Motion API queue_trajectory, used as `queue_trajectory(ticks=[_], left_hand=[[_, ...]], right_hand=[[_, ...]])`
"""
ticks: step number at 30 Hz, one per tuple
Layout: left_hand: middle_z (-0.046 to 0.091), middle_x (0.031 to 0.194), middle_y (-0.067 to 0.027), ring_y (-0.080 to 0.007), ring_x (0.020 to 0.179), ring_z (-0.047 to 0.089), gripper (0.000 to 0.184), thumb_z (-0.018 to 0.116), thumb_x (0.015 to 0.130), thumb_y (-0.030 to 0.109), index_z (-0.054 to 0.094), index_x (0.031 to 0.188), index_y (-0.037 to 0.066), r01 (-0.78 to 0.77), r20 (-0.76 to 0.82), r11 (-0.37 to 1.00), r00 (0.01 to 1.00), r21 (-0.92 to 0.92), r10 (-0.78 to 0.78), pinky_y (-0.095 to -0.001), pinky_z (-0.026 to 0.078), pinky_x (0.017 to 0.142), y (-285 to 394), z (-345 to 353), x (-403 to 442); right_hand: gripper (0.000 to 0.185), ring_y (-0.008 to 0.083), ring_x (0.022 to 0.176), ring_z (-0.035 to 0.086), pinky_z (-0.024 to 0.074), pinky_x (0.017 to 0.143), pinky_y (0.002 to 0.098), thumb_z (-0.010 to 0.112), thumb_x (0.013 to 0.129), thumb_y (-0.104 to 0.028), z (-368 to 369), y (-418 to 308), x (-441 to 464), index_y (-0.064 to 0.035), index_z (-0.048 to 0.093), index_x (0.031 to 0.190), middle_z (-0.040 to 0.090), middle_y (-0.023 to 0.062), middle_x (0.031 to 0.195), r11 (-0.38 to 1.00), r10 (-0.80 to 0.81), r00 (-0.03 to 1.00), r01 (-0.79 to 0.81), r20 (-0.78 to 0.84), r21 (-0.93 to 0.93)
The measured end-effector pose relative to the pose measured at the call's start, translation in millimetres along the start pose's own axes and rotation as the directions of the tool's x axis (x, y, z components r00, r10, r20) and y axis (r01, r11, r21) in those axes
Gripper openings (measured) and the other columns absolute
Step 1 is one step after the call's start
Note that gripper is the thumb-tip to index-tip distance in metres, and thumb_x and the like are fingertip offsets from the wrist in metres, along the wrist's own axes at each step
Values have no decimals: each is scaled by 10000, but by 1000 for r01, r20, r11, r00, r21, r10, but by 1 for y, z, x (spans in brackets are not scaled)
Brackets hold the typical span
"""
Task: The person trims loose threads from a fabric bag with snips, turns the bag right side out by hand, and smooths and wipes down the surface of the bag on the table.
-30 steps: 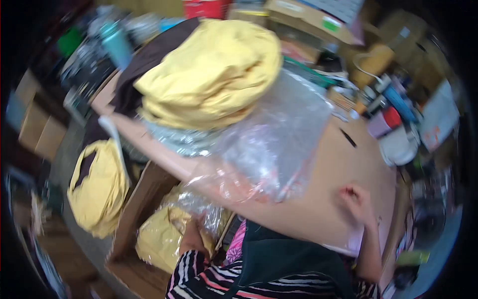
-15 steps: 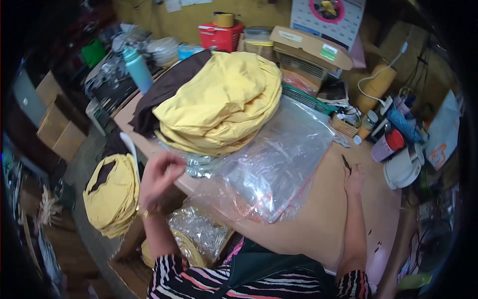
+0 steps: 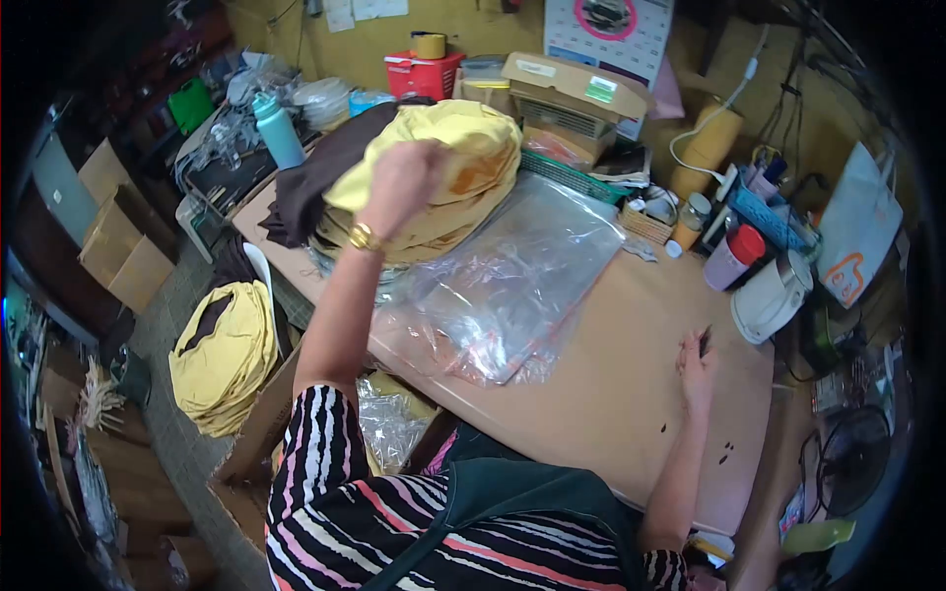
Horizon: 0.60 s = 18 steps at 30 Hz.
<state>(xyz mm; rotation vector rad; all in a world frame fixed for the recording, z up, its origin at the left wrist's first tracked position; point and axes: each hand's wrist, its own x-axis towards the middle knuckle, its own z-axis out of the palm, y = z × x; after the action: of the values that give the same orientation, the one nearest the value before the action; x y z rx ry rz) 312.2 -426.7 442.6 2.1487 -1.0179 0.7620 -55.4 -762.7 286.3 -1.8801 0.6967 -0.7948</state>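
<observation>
My left hand (image 3: pixel 406 182) is closed on the yellow cloth (image 3: pixel 468 128) and lifts part of it over the rest of the stack. Dark brown cloth (image 3: pixel 330 163) lies beside the stack on the left. My right hand (image 3: pixel 696 369) has its fingers closed around a small dark tool (image 3: pixel 705 342), held just above the brown table (image 3: pixel 611 374). Clear plastic bags (image 3: pixel 503 286) lie flat between my two hands, partly under the stack.
A cardboard box (image 3: pixel 258 424) with plastic-wrapped items stands below the table edge. More yellow cloth (image 3: pixel 225 355) is piled at the left. A bottle (image 3: pixel 278 133) stands at the back left; a pink cup (image 3: pixel 734 258) and white kettle (image 3: pixel 774 297) stand at the right.
My left hand has come up from the box to the stack and taken hold of the yellow cloth. My right hand has picked up the dark tool from the table.
</observation>
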Motion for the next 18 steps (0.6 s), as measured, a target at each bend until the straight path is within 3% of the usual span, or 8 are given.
queue_trajectory(ticks=[1, 4, 5, 8, 11, 12, 13, 18], left_hand=[[669, 740, -198, -367, 685, 661, 172, 608, 852, 165, 711, 820, 31, -142, -20, 989, 990, -47, 142, -455, 526, 649, 29, 15, -7], [684, 892, -211, -368, 844, 668, 206, 565, 895, 165, 700, 979, 33, -28, 552, 996, 830, -89, 72, -450, 519, 741, 147, 36, -52], [686, 887, -213, -380, 834, 663, 228, 567, 908, 194, 701, 987, 27, -85, 527, 965, 824, -250, 209, -456, 516, 739, 172, 38, -79], [684, 833, -216, -383, 790, 662, 300, 560, 942, 260, 701, 996, 1, -97, 612, 865, 668, -493, 423, -426, 519, 720, 210, -15, -98], [680, 729, -105, -286, 699, 660, 160, 707, 827, 171, 682, 820, 13, -223, -67, 599, 960, -769, 271, -398, 515, 693, 204, -81, -103], [680, 729, -105, -286, 699, 660, 160, 707, 827, 171, 682, 820, 13, -204, -51, 593, 963, -779, 264, -398, 515, 693, 197, -111, -108], [641, 869, -186, -335, 835, 612, 215, 556, 895, 219, 613, 958, 21, -501, -307, 682, 865, -533, 396, -478, 489, 778, 186, -145, -112], [598, 983, -186, -345, 949, 545, 338, 614, 846, 269, 529, 1067, 29, -608, -325, 678, 794, -414, 513, -488, 433, 850, 181, -176, -125]], right_hand=[[195, 106, 648, 479, 417, 642, 277, 520, 1021, -190, -1, -47, -16, -23, 557, 926, 521, 28, 803, 989, -38, 999, 39, -10, 143], [189, 113, 695, 542, 449, 680, 280, 511, 1021, -161, 17, -137, -65, 2, 572, 947, 545, 46, 824, 919, -210, 971, 237, -118, 314], [187, 120, 728, 581, 472, 699, 287, 499, 1024, -144, 22, -147, -77, 12, 583, 965, 560, 55, 838, 857, -349, 916, 398, -198, 328], [166, 203, 830, 666, 518, 762, 323, 470, 1017, -93, 28, -128, -94, 4, 596, 1066, 633, 123, 944, 912, -281, 960, 272, -17, 307], [236, 309, 1044, 651, 491, 924, 437, 479, 960, -20, 25, -88, -100, -47, 604, 1159, 640, 160, 1158, 961, -100, 949, 169, 299, -217], [236, 309, 1044, 651, 491, 924, 437, 479, 960, -20, 28, -63, -103, -47, 604, 1159, 640, 160, 1158, 962, -78, 950, 150, 301, -227], [323, 318, 1198, 545, 414, 1011, 480, 507, 920, 1, 30, -34, -106, -81, 586, 1222, 587, 150, 1273, 871, -143, 933, 277, 329, -407], [502, 270, 1429, 335, 227, 1143, 571, 541, 834, 45, 3, 7, -128, -124, 563, 1306, 465, 124, 1460, 653, -106, 913, 363, 395, -665]])
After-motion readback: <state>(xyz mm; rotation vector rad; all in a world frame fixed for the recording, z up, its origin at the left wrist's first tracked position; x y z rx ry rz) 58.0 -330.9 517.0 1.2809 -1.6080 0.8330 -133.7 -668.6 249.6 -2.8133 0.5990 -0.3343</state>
